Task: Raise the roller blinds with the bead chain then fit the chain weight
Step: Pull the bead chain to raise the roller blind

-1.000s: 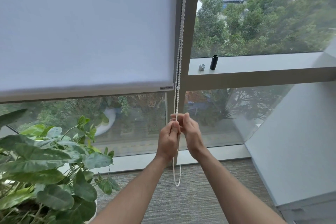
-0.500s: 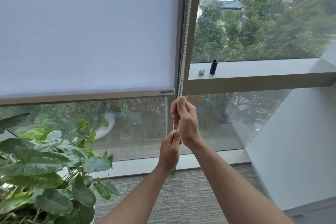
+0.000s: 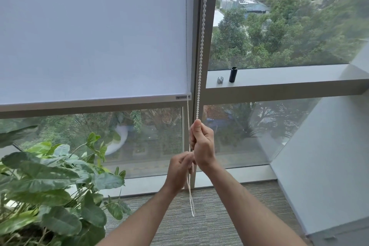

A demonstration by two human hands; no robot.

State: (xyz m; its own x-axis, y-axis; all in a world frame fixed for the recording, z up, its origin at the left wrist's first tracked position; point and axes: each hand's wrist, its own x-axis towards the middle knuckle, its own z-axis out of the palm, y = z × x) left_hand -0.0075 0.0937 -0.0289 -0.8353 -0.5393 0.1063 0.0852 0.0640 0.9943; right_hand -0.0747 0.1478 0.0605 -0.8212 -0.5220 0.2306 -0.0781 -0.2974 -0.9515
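Note:
A white roller blind (image 3: pixel 93 32) covers the upper left window, its bottom rail (image 3: pixel 89 103) at the height of the window's crossbar. The white bead chain (image 3: pixel 201 46) hangs along the mullion. My right hand (image 3: pixel 201 142) is closed around the chain's right strand just below the rail. Lower and to the left, my left hand (image 3: pixel 180 170) pinches the thinner left strand. The chain's loop (image 3: pixel 191 203) dangles below both hands. On the ledge to the right stand a black cylinder, the chain weight (image 3: pixel 233 74), and a small silver piece (image 3: pixel 220 80).
A large leafy potted plant (image 3: pixel 52 181) fills the lower left. A grey ledge (image 3: pixel 289 75) runs right of the mullion, and a white slanted wall (image 3: pixel 327 156) closes off the right. Grey carpet (image 3: pixel 209 221) lies below the window.
My right hand has climbed up the chain above my left hand, which stayed lower. The camera has tilted, so the blind's rail looks a little lower in view.

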